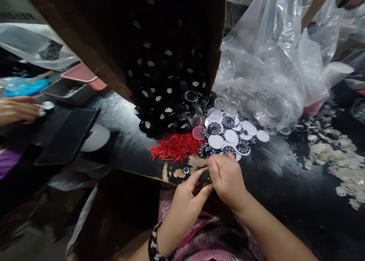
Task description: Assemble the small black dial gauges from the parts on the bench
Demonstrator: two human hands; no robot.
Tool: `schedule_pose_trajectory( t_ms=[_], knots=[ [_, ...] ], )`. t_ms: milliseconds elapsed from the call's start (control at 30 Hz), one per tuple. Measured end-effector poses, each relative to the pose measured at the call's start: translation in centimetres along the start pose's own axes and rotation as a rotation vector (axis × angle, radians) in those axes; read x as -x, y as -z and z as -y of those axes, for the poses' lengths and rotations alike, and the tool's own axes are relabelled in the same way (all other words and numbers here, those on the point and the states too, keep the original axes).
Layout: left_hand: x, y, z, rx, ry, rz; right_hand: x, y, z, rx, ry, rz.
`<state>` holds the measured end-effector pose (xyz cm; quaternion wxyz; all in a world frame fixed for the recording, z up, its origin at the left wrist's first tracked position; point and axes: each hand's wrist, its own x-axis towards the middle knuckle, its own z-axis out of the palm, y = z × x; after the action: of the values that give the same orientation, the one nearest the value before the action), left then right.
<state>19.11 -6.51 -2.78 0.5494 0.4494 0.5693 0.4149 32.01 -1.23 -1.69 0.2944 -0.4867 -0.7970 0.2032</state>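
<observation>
My left hand (pixel 186 198) and my right hand (pixel 226 177) meet at the near edge of the black table (pixel 285 185), fingers pinched together on a small black round part (pixel 204 177) held between them. Just beyond my fingers lies a heap of thin red pins (pixel 175 147). Round white and black printed discs (pixel 228 135) are spread to the right of the pins. A pile of black round casings (pixel 162 113) spills from a tilted cardboard box (pixel 119 44) behind the pins.
A clear plastic bag (pixel 265 75) of transparent round lids sits at the back right. Pale scraps (pixel 336 158) litter the right side. Another person's hand (pixel 17 109) works at the far left, near a dark tablet (pixel 68 135) and trays (pixel 80 82).
</observation>
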Motion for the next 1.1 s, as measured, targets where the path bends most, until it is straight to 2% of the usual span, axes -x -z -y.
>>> schedule_pose_trajectory(
  t_ms=[100, 167, 300, 433, 600, 700, 833, 900, 1000, 1100],
  knots=[
    [0.6, 1.3, -0.2, -0.129, 0.002, 0.001, -0.2, 0.0, 0.5, -0.022, 0.046, 0.101],
    [1.1, 1.8, -0.4, -0.206, -0.012, 0.031, 0.1, 0.1, 0.7, -0.052, 0.073, 0.11],
    [1.6, 1.5, -1.0, -0.346, -0.052, 0.104, 0.7, 0.3, 0.4, -0.115, 0.101, 0.053],
    [0.8, 0.9, -1.5, -0.454, -0.086, 0.126, 0.8, 0.3, -0.3, -0.129, 0.048, 0.06],
    [-0.2, 0.9, -2.3, -0.309, 0.032, 0.19, 1.0, 2.5, -1.2, -0.213, -0.062, 0.197],
    [-0.3, 0.6, -2.9, -0.285, 0.011, 0.197, 1.9, 4.7, -1.8, -0.287, -0.09, 0.26],
    [-0.5, -0.8, -3.0, -0.286, -0.068, 0.15, 3.3, 7.4, -2.6, -0.353, -0.118, 0.265],
    [-0.7, -1.9, -3.1, -0.239, -0.081, 0.17, 3.9, 8.4, -3.0, -0.328, -0.109, 0.271],
    [-0.8, -4.0, -3.5, -0.221, -0.092, 0.214, 4.7, 9.2, -3.5, -0.303, -0.094, 0.308],
    [-0.4, -6.1, -4.1, -0.225, -0.099, 0.138, 5.5, 9.1, -3.7, -0.322, -0.103, 0.288]
  ],
)
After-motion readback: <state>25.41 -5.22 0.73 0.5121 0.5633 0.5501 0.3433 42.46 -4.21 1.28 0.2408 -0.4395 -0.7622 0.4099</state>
